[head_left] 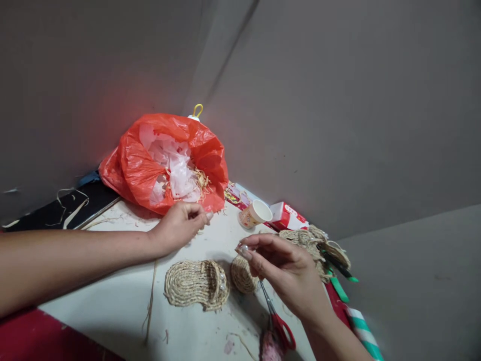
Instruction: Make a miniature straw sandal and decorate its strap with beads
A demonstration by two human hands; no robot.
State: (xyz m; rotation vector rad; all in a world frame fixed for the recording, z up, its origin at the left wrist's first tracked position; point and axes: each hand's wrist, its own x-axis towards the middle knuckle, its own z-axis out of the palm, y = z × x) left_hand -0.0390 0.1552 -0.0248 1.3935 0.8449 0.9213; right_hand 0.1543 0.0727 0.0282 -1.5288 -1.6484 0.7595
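Note:
My left hand (180, 226) rests on the white table (112, 301) just in front of the orange plastic bag (131, 165), its fingers curled in a pinch on something I cannot make out. My right hand (285, 271) hovers over a small coiled straw piece (240, 275), with thumb and forefinger pinched on a small white bead (244, 248). A woven straw slipper (195, 284) with beads along its strap lies between the two hands.
The bag holds white plastic and loose straw. Behind my right hand are a paper cup (257, 213), a red and white carton (287, 216) and more woven straw pieces (311, 240). Red-handled scissors (278, 321) lie near the front. A dark flat object (63, 208) lies at the left.

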